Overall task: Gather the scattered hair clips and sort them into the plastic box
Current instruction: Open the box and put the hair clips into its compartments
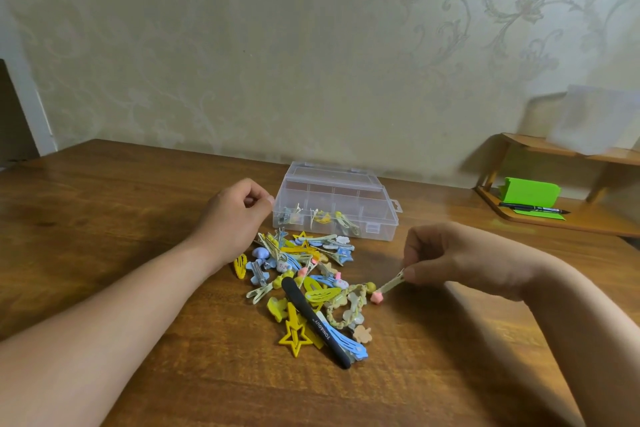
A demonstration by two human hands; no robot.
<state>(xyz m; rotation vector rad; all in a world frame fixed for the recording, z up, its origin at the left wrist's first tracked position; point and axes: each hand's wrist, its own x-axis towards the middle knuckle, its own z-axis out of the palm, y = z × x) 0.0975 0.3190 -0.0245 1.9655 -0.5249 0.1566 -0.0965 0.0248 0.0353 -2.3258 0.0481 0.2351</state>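
A heap of yellow, blue and pale hair clips (304,284) lies on the wooden table (138,340), with a long black clip (313,319) across it. Behind the heap stands a clear plastic box (334,201) with its lid open and a few clips in its front compartments. My right hand (460,256) pinches a pale green clip with a pink tip (388,288) just right of the heap. My left hand (235,215) hovers with curled fingers at the box's left front corner; whether it holds anything is hidden.
A low wooden shelf (561,218) at the right back holds green paper notes (528,191) and a black pen (533,209). A translucent sheet (595,121) stands on its upper board. The wall runs close behind the box.
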